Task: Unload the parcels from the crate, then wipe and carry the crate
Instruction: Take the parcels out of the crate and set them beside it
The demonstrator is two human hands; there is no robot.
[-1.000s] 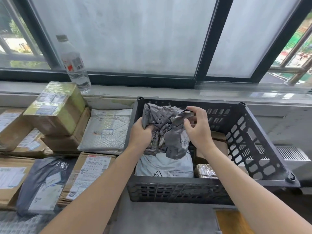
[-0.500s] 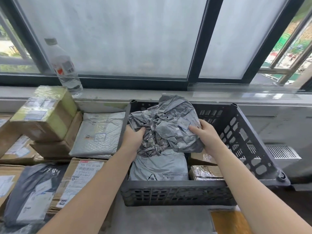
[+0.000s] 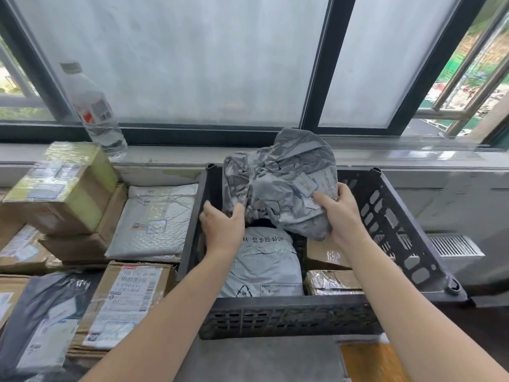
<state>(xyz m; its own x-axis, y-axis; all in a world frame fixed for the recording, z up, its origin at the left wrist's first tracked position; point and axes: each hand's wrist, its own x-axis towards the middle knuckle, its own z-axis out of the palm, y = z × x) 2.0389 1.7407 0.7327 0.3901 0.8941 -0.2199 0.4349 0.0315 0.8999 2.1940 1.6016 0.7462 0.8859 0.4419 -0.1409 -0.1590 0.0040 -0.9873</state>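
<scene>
Both forearms reach forward over the crate (image 3: pixel 400 230) at the tabletop's far edge. The left hand (image 3: pixel 223 230) grips the crumpled grey parcel (image 3: pixel 278 180) at its lower left. The right hand (image 3: pixel 343 215) clasps its right side, thumb in front, holding it above the crate's back.

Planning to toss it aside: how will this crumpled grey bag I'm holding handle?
Probably floppy: the crumpled grey bag creases and droops between left hand and right hand. Its glossy film may slip. Likely light, looking loosely filled.
</scene>
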